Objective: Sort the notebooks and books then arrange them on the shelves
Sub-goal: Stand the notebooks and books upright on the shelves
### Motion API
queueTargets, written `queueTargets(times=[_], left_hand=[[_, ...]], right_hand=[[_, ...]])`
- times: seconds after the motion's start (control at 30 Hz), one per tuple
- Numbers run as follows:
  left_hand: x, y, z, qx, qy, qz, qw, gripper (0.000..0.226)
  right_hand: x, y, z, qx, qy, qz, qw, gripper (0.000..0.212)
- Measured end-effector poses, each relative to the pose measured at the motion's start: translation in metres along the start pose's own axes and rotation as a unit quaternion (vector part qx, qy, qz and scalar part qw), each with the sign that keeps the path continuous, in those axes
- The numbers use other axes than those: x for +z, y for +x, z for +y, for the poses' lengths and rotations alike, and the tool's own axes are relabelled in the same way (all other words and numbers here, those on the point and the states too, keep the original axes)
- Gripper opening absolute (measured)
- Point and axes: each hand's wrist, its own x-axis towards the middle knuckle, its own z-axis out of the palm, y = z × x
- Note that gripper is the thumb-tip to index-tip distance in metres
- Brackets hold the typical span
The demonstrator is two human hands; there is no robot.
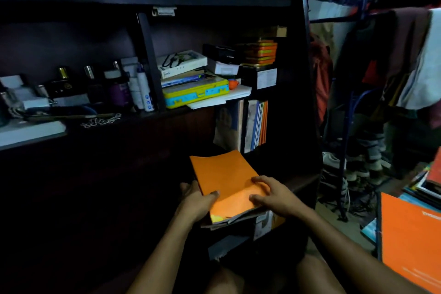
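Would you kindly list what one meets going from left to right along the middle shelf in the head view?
Dark bottles with metallic caps → purple jar → white bottle → shelf divider → yellow and blue case → small orange cup → stack of orange boxes.

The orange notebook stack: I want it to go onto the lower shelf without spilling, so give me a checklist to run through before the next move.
1. Left hand grips the orange notebook stack's left edge: ok.
2. Right hand rests on the top cover: ok.
3. Stack squared up: not ok, lower covers poke out at the near edge.
4. Free space left of the upright books: cannot tell, too dark.
5. Upright books standing steady: ok.
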Motion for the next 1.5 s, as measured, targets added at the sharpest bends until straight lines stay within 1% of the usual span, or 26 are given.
queueTargets(times=[0.1,0.17,0.23,0.37,0.47,0.53,0.6,0.63,0.67,0.7,0.73,0.77,0.8,0.83,0.93,1.0,1.07,1.1,1.13,1.2,1.23,1.3,1.33,1.37,1.4,1.5], left_hand=[[0.004,-0.005,-0.004,0.025,0.049,0.079,0.995,0.057],[-0.001,-0.006,-0.005,0.033,0.036,0.095,0.994,0.058],[-0.012,-0.004,-0.01,0.023,-0.01,0.093,0.995,0.055],[-0.04,0.0,-0.036,-0.017,-0.131,0.102,0.986,0.042],[-0.049,-0.007,-0.045,-0.009,-0.216,0.104,0.971,0.045],[-0.043,-0.009,-0.038,0.006,-0.259,0.126,0.958,0.046],[-0.029,-0.009,-0.02,0.03,-0.248,0.185,0.951,0.049],[-0.019,-0.009,-0.006,0.046,-0.234,0.213,0.947,0.053],[-0.008,-0.011,0.009,0.064,-0.232,0.225,0.944,0.058],[0.003,-0.012,0.025,0.08,-0.248,0.217,0.941,0.065],[0.013,-0.013,0.04,0.089,-0.266,0.195,0.94,0.07],[0.023,-0.012,0.051,0.1,-0.271,0.172,0.942,0.072],[0.031,-0.009,0.058,0.12,-0.26,0.15,0.946,0.072],[0.037,-0.005,0.061,0.148,-0.242,0.128,0.95,0.071],[0.045,0.011,0.053,0.209,-0.18,0.029,0.961,0.058],[0.043,0.022,0.039,0.219,-0.15,-0.042,0.963,0.052],[0.037,0.029,0.027,0.237,-0.117,-0.078,0.961,0.049],[0.032,0.029,0.024,0.26,-0.094,-0.079,0.958,0.045],[0.027,0.028,0.022,0.279,-0.068,-0.063,0.956,0.04],[0.015,0.03,0.015,0.295,0.009,0.017,0.955,0.032],[0.01,0.035,0.008,0.285,0.072,0.047,0.955,0.035],[0.002,0.045,-0.009,0.235,0.202,0.039,0.95,0.052],[0.001,0.049,-0.015,0.225,0.235,0.029,0.945,0.061],[0.0,0.054,-0.018,0.225,0.246,0.024,0.942,0.064],[0.001,0.057,-0.018,0.227,0.253,0.024,0.94,0.061],[0.004,0.064,-0.015,0.227,0.268,0.035,0.936,0.044]], right_hand=[[0.005,-0.004,0.002,-0.012,0.008,-0.004,1.0,0.066],[0.011,-0.003,-0.001,-0.03,-0.011,-0.012,0.999,0.069],[0.02,0.0,-0.007,-0.045,-0.011,-0.028,0.999,0.071],[0.046,0.009,-0.023,-0.065,0.066,-0.088,0.992,0.073],[0.054,0.014,-0.033,-0.066,0.101,-0.111,0.986,0.068],[0.05,0.019,-0.035,-0.047,0.134,-0.059,0.988,0.058],[0.046,0.023,-0.03,-0.033,0.129,0.063,0.989,0.052],[0.043,0.025,-0.027,-0.041,0.101,0.131,0.985,0.049],[0.041,0.027,-0.025,-0.057,0.089,0.177,0.979,0.046],[0.038,0.027,-0.024,-0.077,0.101,0.188,0.974,0.041],[0.034,0.025,-0.026,-0.097,0.132,0.158,0.974,0.036],[0.031,0.023,-0.028,-0.11,0.166,0.106,0.974,0.033],[0.029,0.022,-0.028,-0.118,0.195,0.059,0.972,0.034],[0.028,0.022,-0.026,-0.121,0.213,0.031,0.969,0.039],[0.023,0.027,-0.012,-0.109,0.224,0.007,0.968,0.063],[0.024,0.032,-0.007,-0.104,0.206,0.013,0.973,0.067],[0.026,0.041,-0.007,-0.094,0.182,0.071,0.976,0.06],[0.027,0.046,-0.009,-0.09,0.179,0.108,0.974,0.055],[0.028,0.05,-0.01,-0.085,0.18,0.133,0.971,0.052],[0.032,0.057,-0.011,-0.088,0.184,0.142,0.969,0.051],[0.035,0.06,-0.01,-0.093,0.178,0.142,0.969,0.052],[0.038,0.064,-0.01,-0.106,0.168,0.147,0.969,0.049],[0.038,0.067,-0.011,-0.11,0.169,0.154,0.967,0.046],[0.038,0.071,-0.011,-0.11,0.172,0.165,0.965,0.043],[0.038,0.075,-0.012,-0.114,0.176,0.176,0.962,0.041],[0.042,0.092,-0.015,-0.13,0.178,0.212,0.952,0.034]])
